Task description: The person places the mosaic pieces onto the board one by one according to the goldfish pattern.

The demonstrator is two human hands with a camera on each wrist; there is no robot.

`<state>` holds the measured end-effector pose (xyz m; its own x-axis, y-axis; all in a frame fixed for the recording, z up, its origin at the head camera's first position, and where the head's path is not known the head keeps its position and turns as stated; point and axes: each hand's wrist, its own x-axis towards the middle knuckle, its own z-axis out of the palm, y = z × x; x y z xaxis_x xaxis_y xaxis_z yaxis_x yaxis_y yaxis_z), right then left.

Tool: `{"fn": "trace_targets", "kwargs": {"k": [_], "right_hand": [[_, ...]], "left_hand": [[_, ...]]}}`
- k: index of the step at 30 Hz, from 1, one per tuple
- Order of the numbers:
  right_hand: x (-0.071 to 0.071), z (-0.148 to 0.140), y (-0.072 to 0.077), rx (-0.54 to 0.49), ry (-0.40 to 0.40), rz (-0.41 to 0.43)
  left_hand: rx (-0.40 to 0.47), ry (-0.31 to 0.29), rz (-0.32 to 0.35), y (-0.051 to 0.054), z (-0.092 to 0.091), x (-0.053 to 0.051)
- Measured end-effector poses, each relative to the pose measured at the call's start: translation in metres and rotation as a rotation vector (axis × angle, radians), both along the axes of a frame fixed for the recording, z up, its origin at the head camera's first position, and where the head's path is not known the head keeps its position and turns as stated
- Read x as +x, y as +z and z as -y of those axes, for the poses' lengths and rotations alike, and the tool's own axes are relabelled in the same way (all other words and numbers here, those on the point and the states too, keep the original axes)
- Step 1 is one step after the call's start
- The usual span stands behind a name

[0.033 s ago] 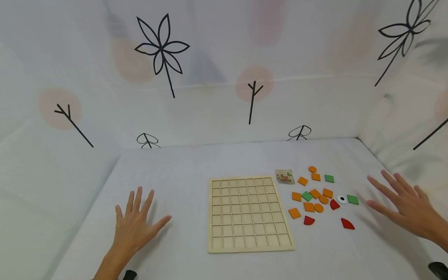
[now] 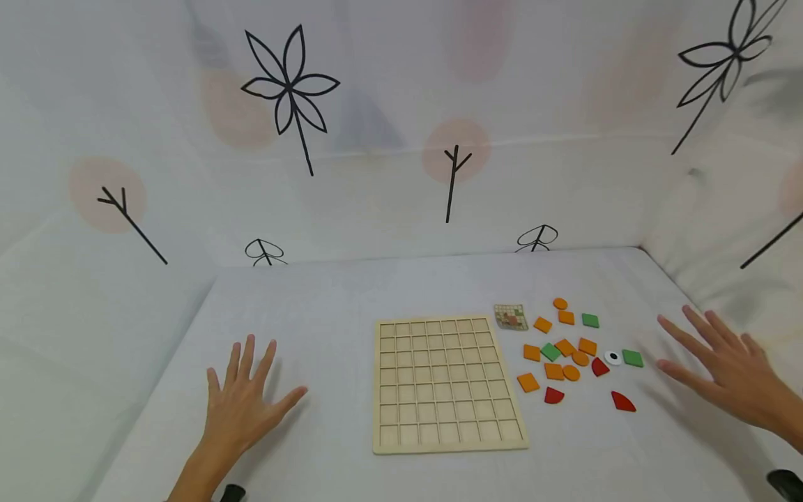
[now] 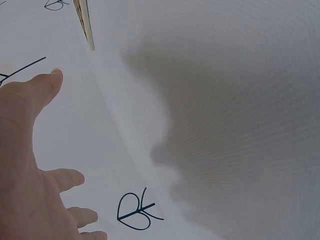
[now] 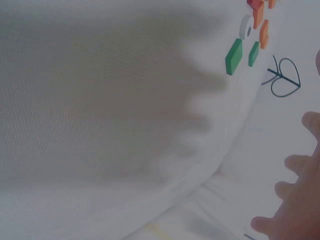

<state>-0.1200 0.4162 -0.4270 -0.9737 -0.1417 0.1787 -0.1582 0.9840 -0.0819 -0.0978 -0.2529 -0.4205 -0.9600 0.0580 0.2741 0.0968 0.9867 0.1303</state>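
While both hands spread unclenched, the grid board lies between them, coloured pieces nearer the right.

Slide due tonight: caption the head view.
Left hand and right hand spread either side of a gridded board and coloured pieces.

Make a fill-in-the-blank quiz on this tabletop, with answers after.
In the head view, the picture card lies to the ____ of the grid board.
The wedge-shaped pieces are all ____.
The round piece with a black centre is otherwise ____.
There are exactly ____ green pieces.

Missing words: right; red; white; three.
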Motion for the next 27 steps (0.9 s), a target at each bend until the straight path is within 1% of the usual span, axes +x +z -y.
{"fn": "trace_targets", "kwargs": {"k": [4,8,11,14,18,21,24,27], "right_hand": [[-0.002,0.000,0.002,-0.020,0.015,-0.008],[-0.004,0.003,0.006,-0.040,0.038,-0.025],[-0.005,0.006,0.011,-0.052,0.063,-0.038],[-0.004,0.010,0.015,-0.079,0.107,-0.050],[-0.004,0.019,0.017,-0.129,0.172,-0.051],[-0.007,0.028,0.018,-0.197,0.214,-0.052],[-0.013,0.036,0.020,-0.277,0.228,-0.026],[-0.023,0.043,0.020,-0.317,0.213,0.032]], "left_hand": [[0.004,0.000,0.001,0.001,-0.002,0.001],[0.020,-0.004,0.032,0.001,-0.005,0.002],[0.037,-0.020,0.057,0.002,-0.009,0.001],[0.055,-0.041,0.065,0.003,-0.013,0.002],[0.072,-0.078,0.059,0.004,-0.022,0.002],[0.090,-0.116,0.046,0.004,-0.031,0.000],[0.108,-0.159,0.044,0.004,-0.040,-0.004],[0.142,-0.210,0.078,0.002,-0.049,-0.008]]}}
